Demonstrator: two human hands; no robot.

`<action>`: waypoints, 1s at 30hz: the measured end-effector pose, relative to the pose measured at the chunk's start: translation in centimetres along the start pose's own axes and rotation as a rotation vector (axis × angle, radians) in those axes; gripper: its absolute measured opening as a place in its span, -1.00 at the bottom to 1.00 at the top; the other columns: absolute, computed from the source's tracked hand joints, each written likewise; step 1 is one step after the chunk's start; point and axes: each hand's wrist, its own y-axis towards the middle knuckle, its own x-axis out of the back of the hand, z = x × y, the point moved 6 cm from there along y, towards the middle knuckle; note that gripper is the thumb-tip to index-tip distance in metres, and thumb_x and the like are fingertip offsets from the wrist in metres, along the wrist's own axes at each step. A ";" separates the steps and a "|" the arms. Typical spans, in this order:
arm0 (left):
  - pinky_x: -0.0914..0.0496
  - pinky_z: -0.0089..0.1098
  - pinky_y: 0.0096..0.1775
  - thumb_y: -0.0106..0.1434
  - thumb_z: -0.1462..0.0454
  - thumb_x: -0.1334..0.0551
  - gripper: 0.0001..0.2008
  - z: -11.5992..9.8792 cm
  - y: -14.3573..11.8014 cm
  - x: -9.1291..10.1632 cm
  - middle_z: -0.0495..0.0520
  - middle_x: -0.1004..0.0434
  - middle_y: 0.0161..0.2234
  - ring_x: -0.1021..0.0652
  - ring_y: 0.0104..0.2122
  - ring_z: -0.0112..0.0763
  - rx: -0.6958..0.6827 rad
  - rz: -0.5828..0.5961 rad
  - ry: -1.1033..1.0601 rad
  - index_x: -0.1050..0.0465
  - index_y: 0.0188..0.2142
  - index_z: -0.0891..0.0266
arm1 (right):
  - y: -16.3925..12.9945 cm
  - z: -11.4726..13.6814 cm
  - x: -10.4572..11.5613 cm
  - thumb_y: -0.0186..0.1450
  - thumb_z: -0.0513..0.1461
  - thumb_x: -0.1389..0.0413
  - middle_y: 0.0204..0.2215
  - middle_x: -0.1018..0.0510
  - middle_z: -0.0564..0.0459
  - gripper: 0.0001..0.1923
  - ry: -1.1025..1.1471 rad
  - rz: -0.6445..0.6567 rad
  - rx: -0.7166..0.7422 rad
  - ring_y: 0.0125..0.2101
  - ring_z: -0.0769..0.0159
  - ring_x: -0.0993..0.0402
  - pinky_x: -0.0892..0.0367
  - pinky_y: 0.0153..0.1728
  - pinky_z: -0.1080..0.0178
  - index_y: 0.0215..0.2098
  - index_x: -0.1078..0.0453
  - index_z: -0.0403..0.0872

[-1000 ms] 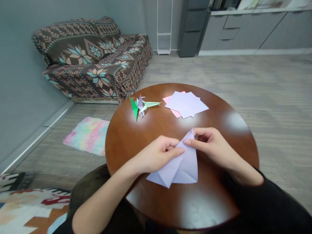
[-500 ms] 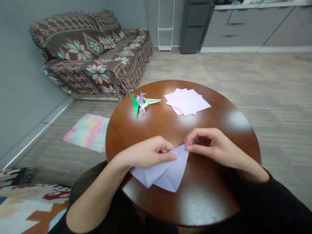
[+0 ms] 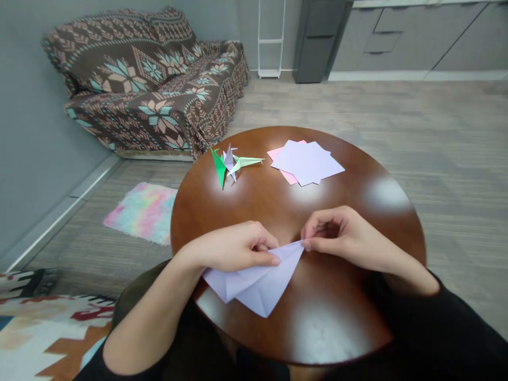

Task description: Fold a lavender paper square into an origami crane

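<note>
A folded lavender paper (image 3: 257, 280) lies at the near side of the round brown table (image 3: 357, 201). My left hand (image 3: 234, 248) pinches its upper edge, fingers pressed on the fold. My right hand (image 3: 341, 235) pinches the paper's pointed right corner between thumb and fingers. The paper's lower tip hangs toward the table's front edge. Both hands grip the same sheet, close together.
Three folded paper cranes (image 3: 230, 164), green, lavender and pale green, sit at the table's far left. A stack of lavender and pink sheets (image 3: 307, 161) lies far right. A patterned sofa (image 3: 151, 84), a pastel rug (image 3: 143, 211) and grey cabinets (image 3: 397, 37) stand beyond.
The paper has turned and shifted left and toward me; its point, once standing up by my right hand, now lies flat. Both hands moved with it and kept their grip.
</note>
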 end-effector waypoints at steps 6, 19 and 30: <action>-0.07 -0.47 -0.52 0.37 0.06 -0.23 -0.65 0.1 0.3 0.3 -0.12 -0.21 -0.53 -0.20 -0.55 -0.53 -0.005 -0.071 -0.076 -0.32 -0.43 0.25 | 0.4 0.1 -1.1 0.17 -0.16 -0.44 -0.47 -0.60 0.14 -0.66 0.269 -0.034 0.006 -0.49 0.37 -0.57 -0.47 -0.40 0.32 -0.19 -0.44 -0.05; -0.08 -0.50 -0.53 0.31 0.05 -0.31 -0.67 -0.4 0.9 -0.5 -0.10 -0.31 -0.49 -0.24 -0.53 -0.54 0.032 -0.244 -0.307 -0.49 -0.25 0.32 | 0.2 0.2 -0.8 0.21 -0.08 -0.41 -0.48 -0.64 0.05 -0.76 0.321 -0.144 0.043 -0.46 0.34 -0.54 -0.49 -0.37 0.31 -0.43 -0.60 -0.09; -0.09 -0.50 -0.52 0.29 0.11 -0.30 -0.73 -0.4 1.1 -1.0 -0.08 -0.33 -0.48 -0.25 -0.53 -0.54 0.049 -0.249 -0.361 -0.49 -0.28 0.32 | 0.2 -0.3 -0.4 0.20 -0.14 -0.41 -0.49 -0.63 0.08 -0.79 0.313 -0.189 0.057 -0.45 0.36 -0.48 -0.37 -0.38 0.31 -0.48 -0.58 -0.07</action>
